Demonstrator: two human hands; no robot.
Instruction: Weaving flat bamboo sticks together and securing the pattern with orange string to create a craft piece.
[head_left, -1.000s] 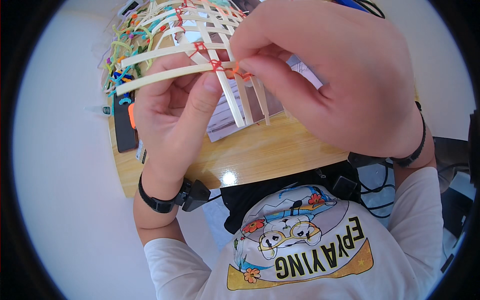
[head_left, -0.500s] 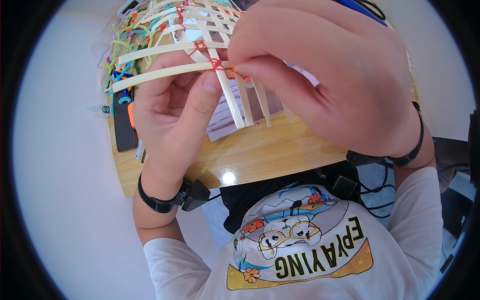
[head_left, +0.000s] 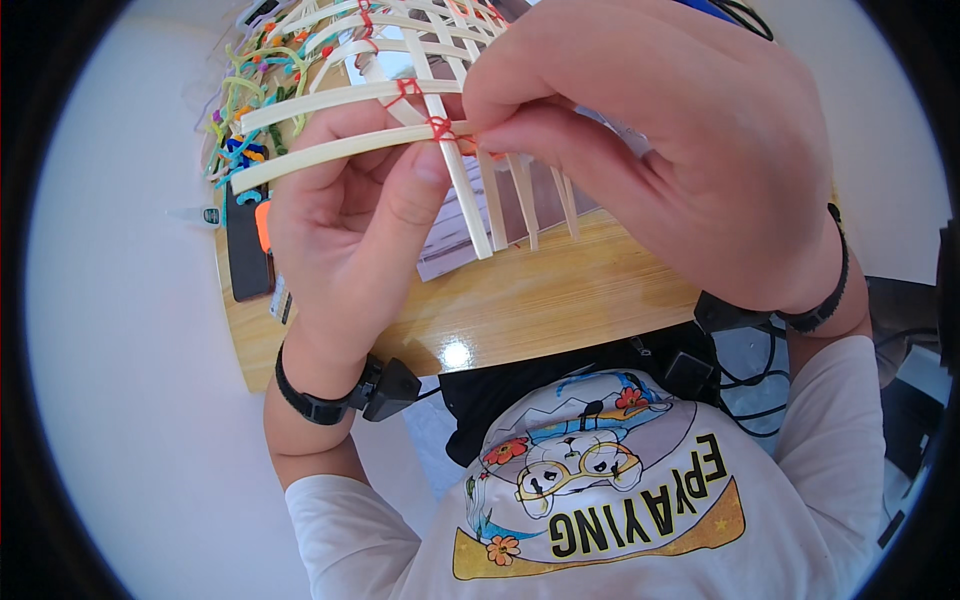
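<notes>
A lattice of pale bamboo-like strips is held up above the desk, its crossings bound with red thread. My left hand grips the lattice near its lower left corner, the thumb pressed just under the nearest bound crossing and the other fingers behind the strips. From the right, my right hand pinches thumb and forefinger together beside that same crossing, where the red thread runs to the fingertips. The palm and bent fingers hide part of the lattice behind them. Several strip ends hang down between my hands.
Below is a wooden desk with a printed sheet under the lattice. Coloured fuzzy stems lie tangled at the left, near a dark phone and an orange object. Black cables hang beyond the front edge.
The lattice has tilted and shifted slightly right, so more strip ends show below my right hand. Both hands keep nearly the same grip.
</notes>
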